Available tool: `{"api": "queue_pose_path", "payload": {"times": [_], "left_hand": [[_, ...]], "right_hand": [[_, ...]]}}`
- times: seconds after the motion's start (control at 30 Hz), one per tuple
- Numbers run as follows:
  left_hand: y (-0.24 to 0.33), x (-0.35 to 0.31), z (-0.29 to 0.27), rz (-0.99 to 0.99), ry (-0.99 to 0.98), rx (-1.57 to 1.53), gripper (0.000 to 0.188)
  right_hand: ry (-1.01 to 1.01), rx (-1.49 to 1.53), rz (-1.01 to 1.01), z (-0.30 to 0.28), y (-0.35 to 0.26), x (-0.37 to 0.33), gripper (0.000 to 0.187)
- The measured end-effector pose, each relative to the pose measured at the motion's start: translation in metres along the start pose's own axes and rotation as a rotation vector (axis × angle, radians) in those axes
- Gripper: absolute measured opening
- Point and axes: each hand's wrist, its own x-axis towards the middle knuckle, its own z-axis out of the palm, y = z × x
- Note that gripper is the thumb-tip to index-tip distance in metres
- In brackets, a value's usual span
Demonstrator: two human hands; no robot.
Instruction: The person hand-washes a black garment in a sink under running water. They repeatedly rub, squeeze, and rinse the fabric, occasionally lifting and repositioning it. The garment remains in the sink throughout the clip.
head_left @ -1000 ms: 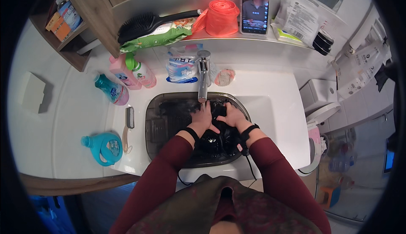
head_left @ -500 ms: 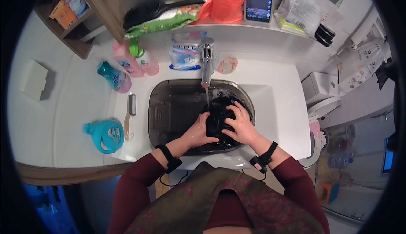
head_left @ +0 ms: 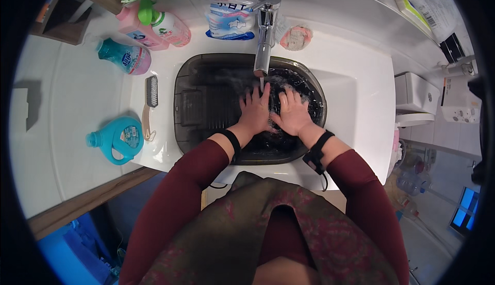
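Observation:
My left hand (head_left: 254,114) lies palm down with its fingers spread, just below the faucet (head_left: 265,37), whose stream runs down beside its fingertips. Close by on the right, my right hand (head_left: 293,115) is flat too, its fingers stretched out and apart. Both press onto a soaked black cloth (head_left: 276,141) in foamy water, in the right part of a dark translucent washbasin (head_left: 181,130). The cloth's shape is hard to make out against the dark water. Ribs like a washboard (head_left: 216,97) line the basin's left part.
A wooden-handled scrub brush (head_left: 150,102), a turquoise detergent jug (head_left: 121,138), a teal-capped bottle (head_left: 124,56) and pink bottles (head_left: 172,29) stand left. Behind are a blue-white plastic pack (head_left: 231,17) and a soap bar (head_left: 297,38). The white sink counter (head_left: 368,115) extends right.
My hands have gone from curved fingers around the bunched black cloth to lying flat and spread on it, lower in the water. The view has shifted, so the basin looks larger and higher.

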Motion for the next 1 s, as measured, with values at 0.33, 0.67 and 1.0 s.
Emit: {"api": "queue_pose_path", "payload": {"times": [0.33,0.67,1.0], "left_hand": [[-0.007,0.040,-0.026,-0.006,-0.146,-0.016,0.158],[-0.002,-0.027,-0.052,0.194,-0.153,-0.317,0.137],[0.019,-0.081,-0.020,0.135,-0.164,0.009,0.144]], "right_hand": [[-0.286,0.410,0.197,-0.029,0.032,0.079,0.114],[0.282,1.272,0.300,-0.033,0.021,-0.041,0.069],[0.128,-0.065,-0.102,-0.004,-0.019,-0.108,0.066]]}}
